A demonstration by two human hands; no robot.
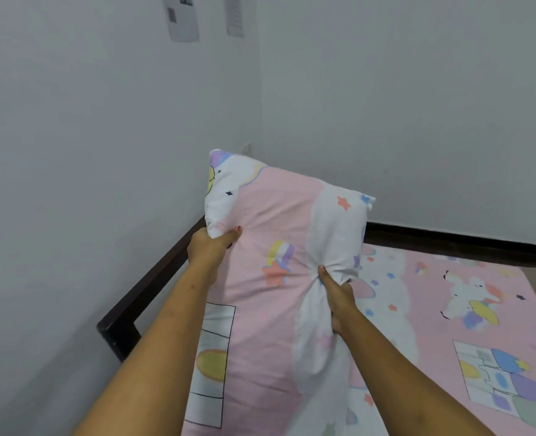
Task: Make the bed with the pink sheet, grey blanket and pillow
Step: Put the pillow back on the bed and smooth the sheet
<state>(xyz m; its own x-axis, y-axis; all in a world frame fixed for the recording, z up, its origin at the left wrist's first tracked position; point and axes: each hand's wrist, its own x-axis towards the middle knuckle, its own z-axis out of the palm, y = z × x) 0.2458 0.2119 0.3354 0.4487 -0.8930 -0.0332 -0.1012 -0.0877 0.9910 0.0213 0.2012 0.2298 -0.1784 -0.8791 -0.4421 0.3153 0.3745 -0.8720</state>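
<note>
pillow (279, 221) gripped by left hand (211, 247), right hand (337, 294), lower end cut off

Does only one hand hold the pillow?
No, the left hand grips the pillow at its left edge, and the right hand pinches bunched cloth of it further right.

Pillow (279, 221): printed cloth, matt, creased. Sheet (433, 309): matching printed cloth, smooth. Bed frame (153, 284): dark, faintly glossy. Walls (87, 136): matt paint. Notices (183, 17): paper.
</note>
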